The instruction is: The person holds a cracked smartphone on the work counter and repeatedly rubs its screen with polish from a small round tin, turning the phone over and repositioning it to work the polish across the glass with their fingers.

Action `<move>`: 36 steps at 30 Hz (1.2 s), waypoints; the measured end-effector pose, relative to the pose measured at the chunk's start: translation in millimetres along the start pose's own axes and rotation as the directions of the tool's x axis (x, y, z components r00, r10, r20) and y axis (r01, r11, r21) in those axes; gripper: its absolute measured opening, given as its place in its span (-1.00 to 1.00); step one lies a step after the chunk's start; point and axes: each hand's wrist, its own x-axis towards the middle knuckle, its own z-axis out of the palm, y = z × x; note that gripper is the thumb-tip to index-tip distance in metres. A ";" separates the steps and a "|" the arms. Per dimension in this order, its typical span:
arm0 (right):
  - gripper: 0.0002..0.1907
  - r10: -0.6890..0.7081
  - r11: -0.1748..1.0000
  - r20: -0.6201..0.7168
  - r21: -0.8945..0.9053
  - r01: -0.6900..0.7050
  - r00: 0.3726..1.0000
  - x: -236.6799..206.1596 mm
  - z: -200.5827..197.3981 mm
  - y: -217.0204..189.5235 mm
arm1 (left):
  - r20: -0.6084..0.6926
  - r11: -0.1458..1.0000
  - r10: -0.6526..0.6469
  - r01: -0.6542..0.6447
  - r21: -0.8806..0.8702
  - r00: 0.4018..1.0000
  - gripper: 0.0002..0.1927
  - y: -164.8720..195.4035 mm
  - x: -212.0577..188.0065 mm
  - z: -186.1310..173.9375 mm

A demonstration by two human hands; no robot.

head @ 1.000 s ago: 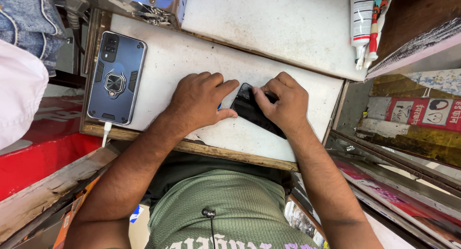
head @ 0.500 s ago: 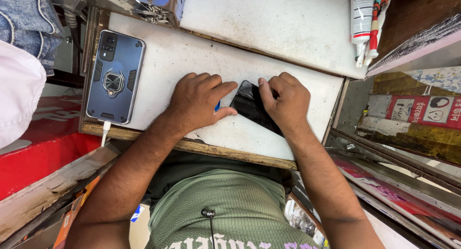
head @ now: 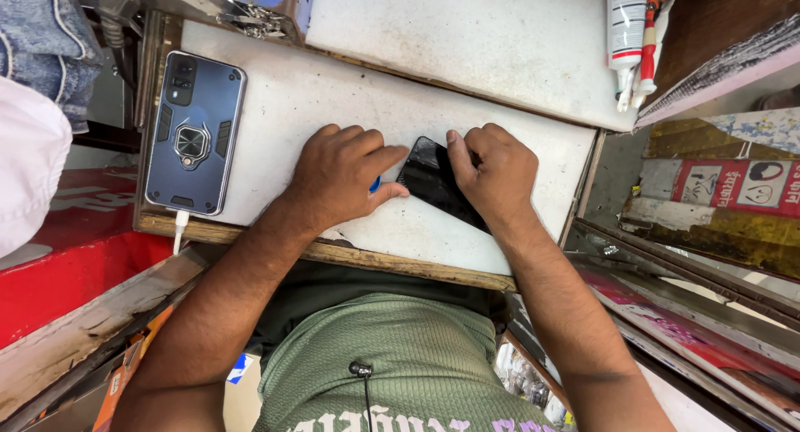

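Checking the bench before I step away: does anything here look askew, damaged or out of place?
The black phone lies skewed on the white board, under the right hand; the left hand presses beside it. The board is stained and its wooden front edge chipped. The cased phone lies straight, cable plugged in.
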 end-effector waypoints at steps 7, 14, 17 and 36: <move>-0.80 -0.109 0.991 0.001 0.079 0.109 0.994 2.3 -1.4 -3.0 | 0.026 1.000 0.021 -0.021 0.009 0.999 -0.56 -0.5 -1.2 5.9; -0.58 0.028 0.991 -0.049 -0.127 -0.034 0.998 -1.4 5.3 4.9 | -0.029 1.000 -0.006 0.006 0.000 1.000 -0.36 0.2 0.5 3.4; -0.59 0.003 0.996 -0.053 -0.089 -0.008 0.999 -1.5 4.7 4.6 | 0.017 1.000 -0.009 0.008 0.017 1.000 -0.38 0.6 -0.7 2.9; -0.72 -0.187 0.966 0.082 0.196 0.168 0.979 -4.2 -6.1 13.8 | 0.229 0.991 -0.134 0.126 0.048 0.964 -0.19 31.5 -4.8 -13.9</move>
